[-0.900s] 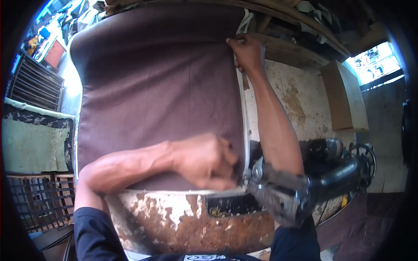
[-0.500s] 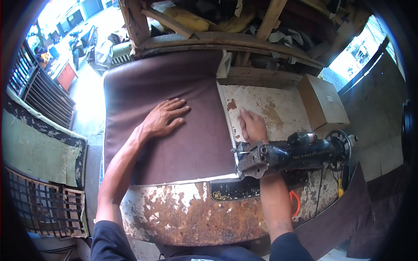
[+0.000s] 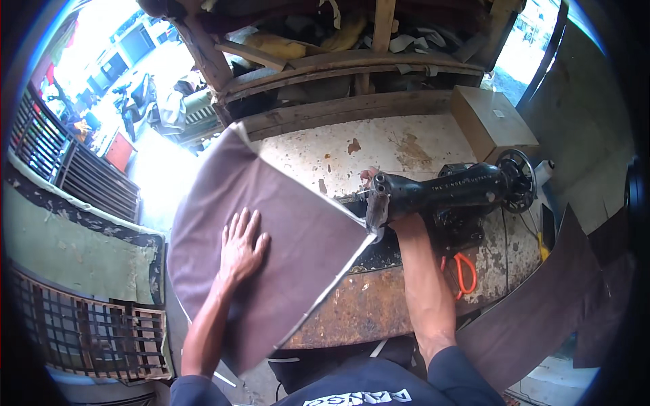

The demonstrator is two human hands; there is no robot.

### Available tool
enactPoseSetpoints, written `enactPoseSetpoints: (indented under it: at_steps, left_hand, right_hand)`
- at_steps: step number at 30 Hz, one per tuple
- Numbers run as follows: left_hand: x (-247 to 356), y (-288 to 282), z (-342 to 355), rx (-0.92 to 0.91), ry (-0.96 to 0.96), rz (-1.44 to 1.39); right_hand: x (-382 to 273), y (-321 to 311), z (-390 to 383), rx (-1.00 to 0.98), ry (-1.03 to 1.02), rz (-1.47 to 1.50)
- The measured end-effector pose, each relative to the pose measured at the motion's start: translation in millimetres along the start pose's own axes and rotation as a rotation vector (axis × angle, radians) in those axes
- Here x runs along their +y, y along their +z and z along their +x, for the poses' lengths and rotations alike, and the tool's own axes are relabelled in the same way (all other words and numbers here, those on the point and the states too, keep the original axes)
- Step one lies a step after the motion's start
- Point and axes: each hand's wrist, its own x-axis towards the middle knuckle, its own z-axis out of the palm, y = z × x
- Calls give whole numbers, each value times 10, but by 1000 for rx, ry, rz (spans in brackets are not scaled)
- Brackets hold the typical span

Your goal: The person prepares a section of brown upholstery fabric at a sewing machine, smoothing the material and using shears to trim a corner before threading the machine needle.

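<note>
My left hand point(image 3: 240, 247) lies open, fingers spread, on a brown sheet of fabric point(image 3: 284, 243) edged with pale piping. The fabric is turned diagonally, one corner at the needle end of a black sewing machine point(image 3: 440, 189). My right forearm reaches beneath the machine's arm, and my right hand point(image 3: 369, 174) shows only as a few fingertips behind the machine head. What those fingers hold is hidden. Orange-handled scissors point(image 3: 465, 274) lie on the worn tabletop point(image 3: 345, 304), right of my right forearm.
A cardboard box point(image 3: 491, 122) sits at the back right. A wooden frame point(image 3: 352, 57) with stuffed materials rises behind the table. Metal grilles point(image 3: 74, 149) and green panels point(image 3: 74, 250) stand at left. More brown fabric point(image 3: 535, 318) drapes at lower right.
The fabric has swung anticlockwise from square to diagonal, baring more tabletop. My left hand has moved down with it. My right hand has left the fabric's top edge and moved behind the machine head.
</note>
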Motion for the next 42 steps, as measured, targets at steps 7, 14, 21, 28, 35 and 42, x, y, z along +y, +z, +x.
enactPoseSetpoints:
  at_steps: [7,14,21,28,35,42]
  left_hand:
    - [803,-212,-968,-74,-276,149]
    - [1364,70,-316,-27,709,-53]
    - [1675,382,-289,-59,659,38]
    - [1732,404,-438,-52,563,53]
    - [1712,413,-482,-78,509,51]
    - [2051,383,-411,-94,565,16]
  right_hand:
    - [-308,255,-206,-194,-126,303]
    - [252,-376,214,-221,-160,227]
    - [255,-536,249,-160,-680,-892]
    - [253,-342,86,-55,-567,-1316]
    - [336,-163,117,-149,-713,-1017]
    - [217,-528,79,1,-712,-721]
